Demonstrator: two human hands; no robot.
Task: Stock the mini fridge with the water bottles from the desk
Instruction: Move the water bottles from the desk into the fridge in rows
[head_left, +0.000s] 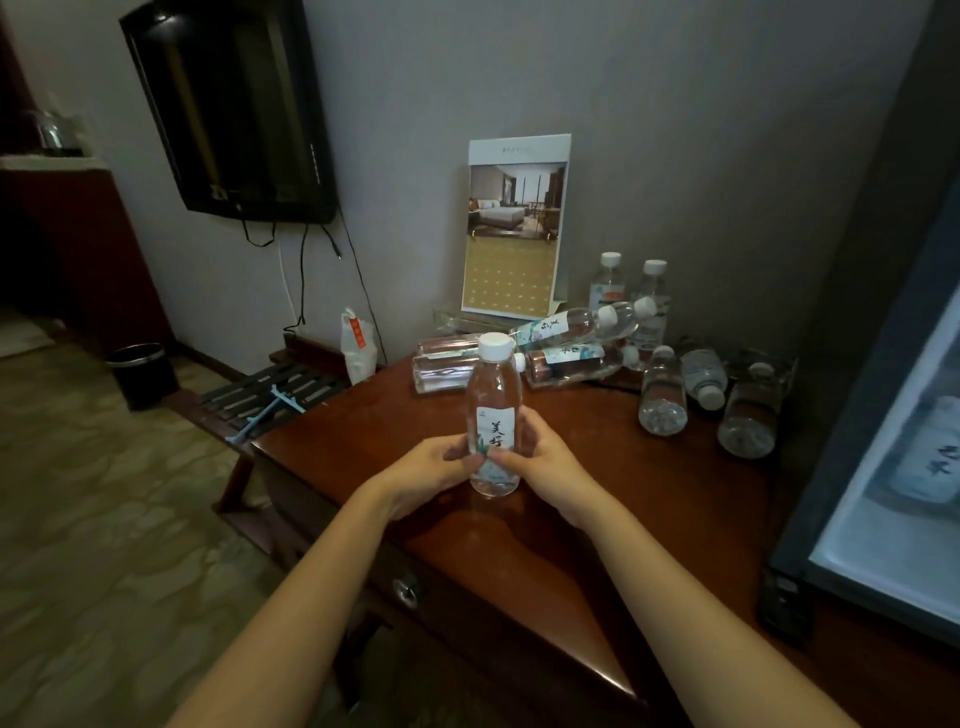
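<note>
I held one water bottle (493, 410) upright over the desk (597, 519), with the left hand (428, 470) and the right hand (548, 460) both clamped around its labelled lower half, I think to steady it before carrying. The mini fridge (883, 545) stood at the right; I could not tell whether its door was open. The other bottles (566, 358) lay heaped behind, near a calendar card (511, 228). Two lying bottles (662, 395) were between my hands and the fridge, so a raised path seemed safer.
</note>
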